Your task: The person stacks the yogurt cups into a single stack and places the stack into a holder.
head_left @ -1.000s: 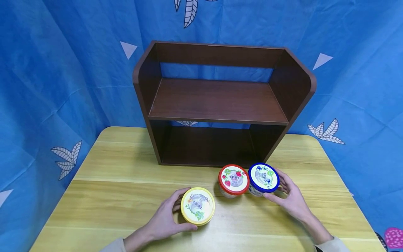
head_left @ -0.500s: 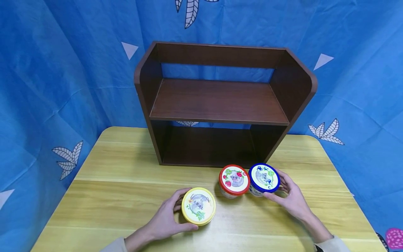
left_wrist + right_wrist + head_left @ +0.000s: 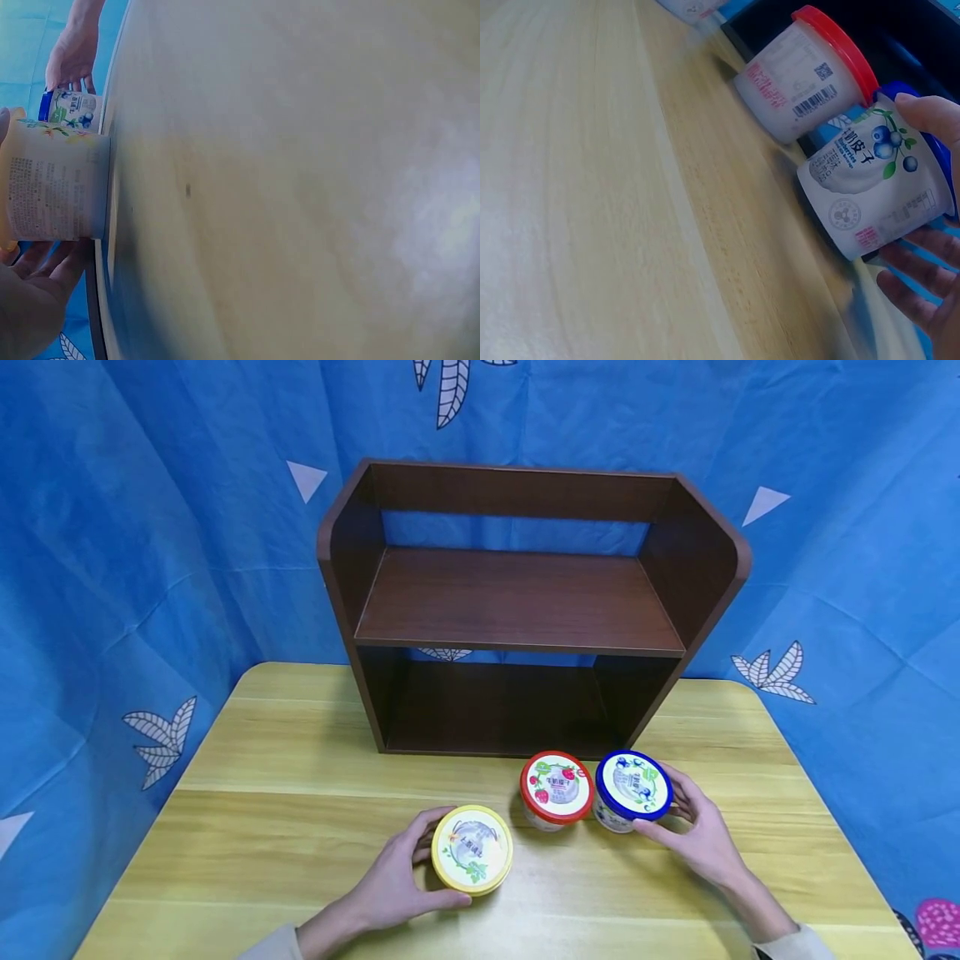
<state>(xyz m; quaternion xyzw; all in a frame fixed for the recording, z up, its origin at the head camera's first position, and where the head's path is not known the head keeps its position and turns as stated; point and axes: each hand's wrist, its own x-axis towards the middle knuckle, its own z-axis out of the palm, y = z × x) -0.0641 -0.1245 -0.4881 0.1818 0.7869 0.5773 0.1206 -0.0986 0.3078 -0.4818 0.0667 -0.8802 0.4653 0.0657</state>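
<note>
My left hand point(image 3: 390, 885) grips a yellow-lidded tub point(image 3: 472, 850) from its left side, thumb at the near side and fingers behind. The tub stands upright on the table, its printed pale side showing in the left wrist view. To the right, my right hand point(image 3: 701, 839) holds a blue-lidded tub point(image 3: 635, 785) with blueberries printed on it, thumb at the lid's near edge. In the right wrist view the thumb and fingers lie round this tub point(image 3: 874, 172). Between the two stands a red-lidded tub point(image 3: 557, 787) with strawberries on its lid, close beside the blue-lidded one.
A dark brown two-tier shelf point(image 3: 517, 597) stands at the back of the wooden table point(image 3: 277, 793), its lower front edge just behind the red- and blue-lidded tubs. A blue patterned curtain point(image 3: 187, 527) hangs behind and along both sides.
The blue-lidded tub has shifted slightly right and nearer with my right hand, away from the red-lidded tub. My left hand and the yellow-lidded tub look unchanged.
</note>
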